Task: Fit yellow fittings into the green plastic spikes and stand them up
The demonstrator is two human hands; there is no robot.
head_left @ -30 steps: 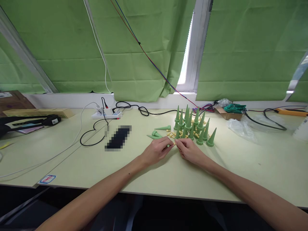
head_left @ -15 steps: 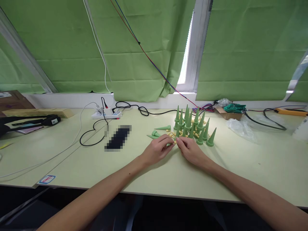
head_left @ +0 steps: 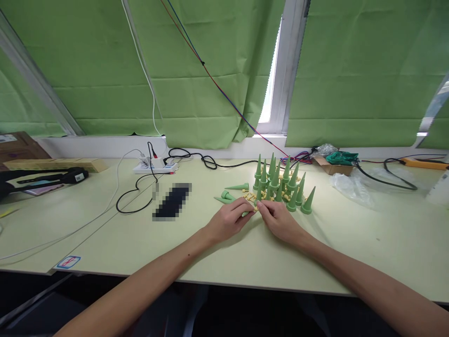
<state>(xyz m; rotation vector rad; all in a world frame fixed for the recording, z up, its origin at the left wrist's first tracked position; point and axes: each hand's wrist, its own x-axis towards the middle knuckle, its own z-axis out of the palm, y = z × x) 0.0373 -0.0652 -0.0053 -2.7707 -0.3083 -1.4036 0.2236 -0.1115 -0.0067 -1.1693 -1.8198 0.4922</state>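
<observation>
My left hand (head_left: 229, 220) is closed, its fingertips round a green piece that mostly hides behind them. Against it, my right hand (head_left: 278, 219) pinches at a small yellow piece (head_left: 256, 209) between the two hands. Just beyond my hands stand several green cones (head_left: 275, 178), points up, with small yellow pieces (head_left: 249, 196) among and beside them. One green cone (head_left: 238, 186) lies on its side left of the group, and more lie nearer my left hand. A separate upright cone (head_left: 307, 202) is at the group's right front.
A dark pixelated shape (head_left: 173, 201) lies left of my hands. Behind it are a white power strip (head_left: 156, 166) and black cables. A small cardboard box (head_left: 335, 166) with green plastic and a clear bag (head_left: 351, 189) are at the right.
</observation>
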